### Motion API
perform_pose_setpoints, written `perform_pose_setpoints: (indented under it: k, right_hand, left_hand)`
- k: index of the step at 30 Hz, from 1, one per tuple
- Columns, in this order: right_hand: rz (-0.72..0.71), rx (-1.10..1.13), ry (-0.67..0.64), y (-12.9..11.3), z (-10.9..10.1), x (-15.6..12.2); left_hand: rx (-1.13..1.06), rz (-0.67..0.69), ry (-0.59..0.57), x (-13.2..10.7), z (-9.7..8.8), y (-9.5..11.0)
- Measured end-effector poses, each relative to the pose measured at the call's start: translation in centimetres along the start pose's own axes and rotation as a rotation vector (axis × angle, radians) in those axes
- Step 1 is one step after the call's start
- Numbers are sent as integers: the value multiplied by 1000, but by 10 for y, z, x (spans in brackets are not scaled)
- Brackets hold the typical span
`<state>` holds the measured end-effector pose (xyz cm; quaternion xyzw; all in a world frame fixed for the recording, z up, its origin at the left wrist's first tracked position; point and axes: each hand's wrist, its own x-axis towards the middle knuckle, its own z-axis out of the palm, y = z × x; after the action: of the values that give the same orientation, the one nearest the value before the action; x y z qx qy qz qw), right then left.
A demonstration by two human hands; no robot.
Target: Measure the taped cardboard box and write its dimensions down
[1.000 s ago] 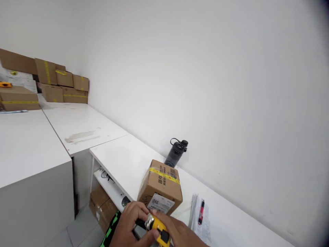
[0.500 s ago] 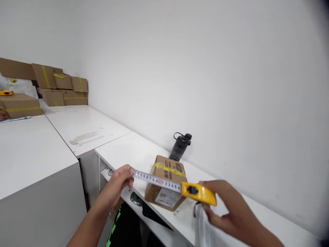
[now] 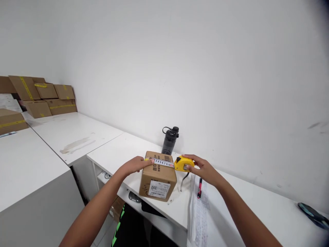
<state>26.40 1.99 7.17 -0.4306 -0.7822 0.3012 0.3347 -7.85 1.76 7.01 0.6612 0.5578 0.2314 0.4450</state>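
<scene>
A small cardboard box (image 3: pixel 158 176) stands on the white desk, with a label on its front. Across its top lies the white blade (image 3: pixel 163 162) of a tape measure, drawn out from left to right. With its thumb over the blade's free end, my left hand (image 3: pixel 135 165) pinches it at the box's left top edge; the tip itself is hidden. My right hand (image 3: pixel 199 166) is closed around the yellow tape measure case (image 3: pixel 183 164), level with the box's right top edge. A dark wrist strap (image 3: pixel 184 181) hangs below the case.
Behind the box stands a dark water bottle (image 3: pixel 169 141). Papers (image 3: pixel 199 219) with a red pen (image 3: pixel 199 188) lie at right, and a dark object (image 3: pixel 312 214) rests farther right. A computer mouse (image 3: pixel 134 197) sits on the lower shelf. Cardboard boxes (image 3: pixel 61 106) are stacked far left.
The blade was stretched in front of the box, above its near side; now it lies across the top, with less drawn out. Both hands have moved to the box's top edges.
</scene>
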Motion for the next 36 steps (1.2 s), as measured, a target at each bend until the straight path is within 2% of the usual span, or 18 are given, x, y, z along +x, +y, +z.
perform_pose_setpoints:
  k: [7,11,13,15,18,21,23,25,28,30,33,36]
  right_hand:
    - [-153,-198,124,-4,24,-11]
    - [-216,-226,136,-4,26,-13]
    - [-247,-238,120,-9,25,-10]
    - [-286,-250,92,-19,26,-3]
    - [-349,-273,56,-40,33,11]
    - [-440,-321,48,-63,45,24]
    - [-536,-351,58,-74,53,29]
    - [-628,-358,89,-82,60,31]
    - [-718,-342,146,-91,66,26]
    - [-758,-335,160,-94,67,18]
    - [-726,-331,142,-92,60,3]
    - [-543,-292,121,-76,39,-12]
  left_hand:
    - [98,8,144,-1,6,0]
    - [39,27,47,-1,4,1]
    - [63,20,40,-2,3,3]
    - [149,-14,134,-5,3,7]
    - [266,-13,349,-13,8,15]
    - [286,225,459,-24,14,25]
    - [242,409,437,-32,16,31]
    - [95,479,312,-41,15,38]
    - [-192,413,107,-53,10,46]
    - [-300,367,35,-59,6,50]
    - [-339,334,23,-60,0,47]
    - [-259,281,141,-51,-8,32]
